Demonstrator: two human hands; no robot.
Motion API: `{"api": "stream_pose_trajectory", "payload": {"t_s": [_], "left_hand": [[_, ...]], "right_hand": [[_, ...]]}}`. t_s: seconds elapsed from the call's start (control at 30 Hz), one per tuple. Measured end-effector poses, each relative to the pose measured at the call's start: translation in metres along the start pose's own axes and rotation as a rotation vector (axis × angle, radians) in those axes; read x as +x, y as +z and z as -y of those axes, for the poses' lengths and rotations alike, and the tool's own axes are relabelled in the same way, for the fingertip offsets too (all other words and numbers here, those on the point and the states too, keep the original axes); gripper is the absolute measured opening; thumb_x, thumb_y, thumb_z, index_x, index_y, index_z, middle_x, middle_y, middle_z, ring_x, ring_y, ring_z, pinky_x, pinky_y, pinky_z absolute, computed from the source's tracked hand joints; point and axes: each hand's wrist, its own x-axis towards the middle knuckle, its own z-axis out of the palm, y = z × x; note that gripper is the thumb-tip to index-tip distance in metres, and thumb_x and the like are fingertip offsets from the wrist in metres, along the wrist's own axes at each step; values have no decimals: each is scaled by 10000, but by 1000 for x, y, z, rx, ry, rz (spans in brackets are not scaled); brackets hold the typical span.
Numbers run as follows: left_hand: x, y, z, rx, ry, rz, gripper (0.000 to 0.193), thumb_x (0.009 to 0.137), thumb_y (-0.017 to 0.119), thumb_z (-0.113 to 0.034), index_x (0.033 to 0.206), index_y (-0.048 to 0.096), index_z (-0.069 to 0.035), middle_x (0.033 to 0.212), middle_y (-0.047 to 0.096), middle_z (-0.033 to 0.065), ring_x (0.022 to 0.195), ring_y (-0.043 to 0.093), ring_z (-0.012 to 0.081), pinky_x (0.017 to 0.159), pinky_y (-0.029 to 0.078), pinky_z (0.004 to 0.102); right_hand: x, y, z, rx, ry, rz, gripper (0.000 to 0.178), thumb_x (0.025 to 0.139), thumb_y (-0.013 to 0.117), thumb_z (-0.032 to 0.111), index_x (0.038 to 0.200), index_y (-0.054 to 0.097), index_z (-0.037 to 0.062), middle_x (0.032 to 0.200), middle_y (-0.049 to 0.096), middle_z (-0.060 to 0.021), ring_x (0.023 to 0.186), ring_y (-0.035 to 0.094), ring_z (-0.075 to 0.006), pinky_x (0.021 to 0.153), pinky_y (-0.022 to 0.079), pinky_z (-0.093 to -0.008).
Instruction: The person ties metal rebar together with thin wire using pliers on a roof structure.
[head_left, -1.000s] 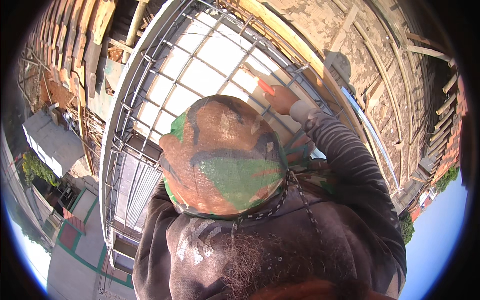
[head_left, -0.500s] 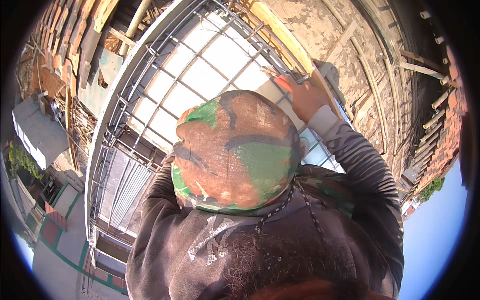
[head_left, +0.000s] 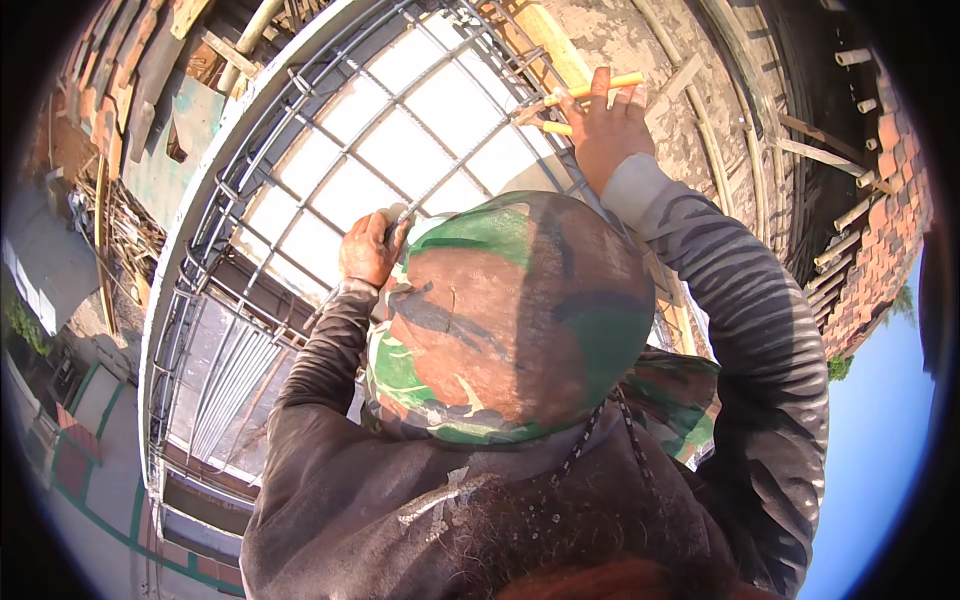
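My right hand [head_left: 608,138] is closed around a pair of pincers [head_left: 612,88] with yellow-orange handles, which are spread apart. The metal jaws lie over the right side of a rebar grid [head_left: 430,70], near its edge bars. My left hand [head_left: 368,252] is at the grid's middle left, beside a crossing of bars. Its fingers are curled, and what they hold, if anything, is too small to make out. A camouflage cloth hat [head_left: 500,310] fills the middle of the view and hides part of the grid below both hands.
White panels [head_left: 385,150] lie under the bars. A pale curved slab edge [head_left: 165,270] borders the grid on the left, with corrugated sheet [head_left: 225,390] lower down. Yellow timber [head_left: 550,45] runs along the right side. Bamboo poles [head_left: 705,130] and roof tiles [head_left: 880,200] stand farther right.
My left hand has come out from behind the hat, over the grid. The right hand has moved slightly up, and the pincers' handles now show spread apart. The hat has shifted right.
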Motion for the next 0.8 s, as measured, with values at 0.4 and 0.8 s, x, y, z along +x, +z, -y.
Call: {"api": "stream_pose_trajectory", "payload": {"t_s": [0.4, 0.8], "left_hand": [[2, -8, -3, 21, -26, 41, 323, 933, 739, -308, 851, 584, -36, 826, 657, 157, 847, 672, 361, 742, 540, 460], [9, -18, -12, 47, -90, 169, 310, 954, 714, -303, 873, 587, -33, 843, 656, 165, 855, 664, 374, 757, 537, 468]], "right_hand": [[16, -19, 0, -43, -25, 22, 530, 1053, 395, 278, 1581, 426, 249, 1652, 293, -246, 1446, 384, -519, 1179, 287, -608], [24, -34, -6, -147, -100, -253, 515, 993, 538, 250, 1454, 540, 21, 1379, 552, -138, 1193, 547, -307, 1076, 382, -452]]}}
